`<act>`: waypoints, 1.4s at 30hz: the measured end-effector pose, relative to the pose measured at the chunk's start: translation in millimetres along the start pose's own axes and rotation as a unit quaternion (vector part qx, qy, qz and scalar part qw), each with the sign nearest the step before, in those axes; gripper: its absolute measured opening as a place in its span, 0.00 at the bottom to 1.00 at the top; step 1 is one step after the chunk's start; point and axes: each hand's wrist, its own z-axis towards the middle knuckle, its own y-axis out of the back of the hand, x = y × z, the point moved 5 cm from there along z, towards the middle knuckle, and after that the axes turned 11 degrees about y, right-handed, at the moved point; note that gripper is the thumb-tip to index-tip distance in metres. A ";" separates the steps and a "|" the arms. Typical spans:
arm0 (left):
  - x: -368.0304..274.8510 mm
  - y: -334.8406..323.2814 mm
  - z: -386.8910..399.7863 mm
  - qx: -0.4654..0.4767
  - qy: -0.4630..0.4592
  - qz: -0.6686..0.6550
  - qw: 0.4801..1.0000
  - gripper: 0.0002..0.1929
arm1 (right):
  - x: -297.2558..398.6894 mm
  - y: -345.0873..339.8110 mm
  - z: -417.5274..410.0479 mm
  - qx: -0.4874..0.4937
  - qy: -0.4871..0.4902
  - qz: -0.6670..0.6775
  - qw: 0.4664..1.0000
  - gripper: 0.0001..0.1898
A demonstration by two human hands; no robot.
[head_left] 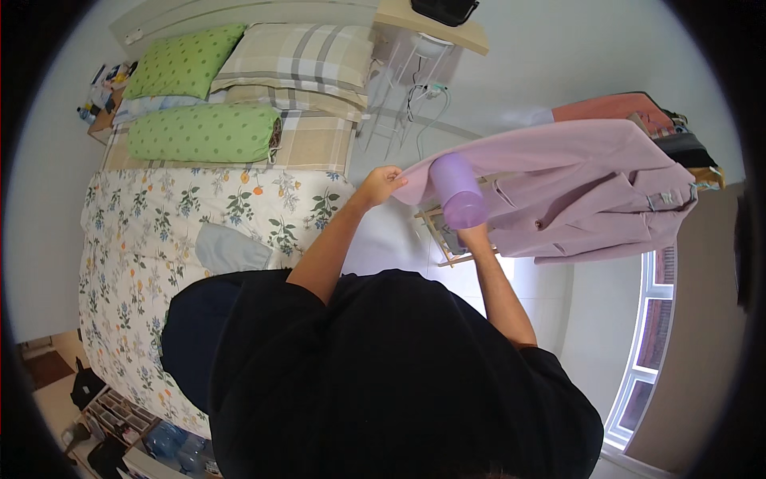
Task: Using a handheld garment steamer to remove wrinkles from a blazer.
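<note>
A pink blazer [598, 179] hangs on the right, one sleeve drawn out towards me. My left hand [380, 185] pinches that sleeve by its cuff end, holding it out to the left. In my right hand [474, 236] is a purple handheld garment steamer [458, 188], with its translucent tank towards me. The steamer's far end lies against or just in front of the sleeve; I cannot tell whether they touch. Its body hides part of the cuff area and most of my right fingers.
To the left stands a bed with a floral cover [239, 203], a grey cloth [230, 248], green dotted pillows [185, 63] and a bolster [200, 133]. A wooden rack [455, 245] stands below the blazer. Cables [413, 99] hang under the wooden shelf [431, 27]. Other clothes [610, 111] hang behind the blazer.
</note>
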 end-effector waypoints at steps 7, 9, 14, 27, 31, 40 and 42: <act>5.4 15.9 -18.0 0.002 0.032 -0.024 0.999 0.13 | 48.2 -24.6 -8.4 0.033 -0.019 0.121 0.992 0.19; 3.4 14.7 -14.4 0.004 0.037 -0.010 0.999 0.13 | 4.7 -19.4 -15.4 0.008 0.005 0.040 0.999 0.20; 5.7 26.5 -19.2 -0.030 0.019 -0.014 0.999 0.12 | -43.1 60.5 -2.2 0.000 -0.054 0.039 0.998 0.28; 27.2 34.8 -44.7 -0.062 0.033 -0.079 0.994 0.14 | -21.0 80.8 16.6 -0.090 -0.023 0.081 0.992 0.13; 23.7 22.0 -97.6 -0.043 0.062 -0.060 0.995 0.21 | 38.4 -17.7 -3.7 0.038 -0.012 0.133 0.990 0.14; 20.8 35.1 -182.5 -0.193 0.024 -0.297 0.935 0.39 | 128.0 -186.4 -6.5 0.263 -0.100 0.380 0.881 0.33; 34.5 54.4 -190.3 -0.275 0.062 -0.368 0.886 0.37 | 164.0 -201.9 -9.6 0.334 -0.110 0.397 0.848 0.35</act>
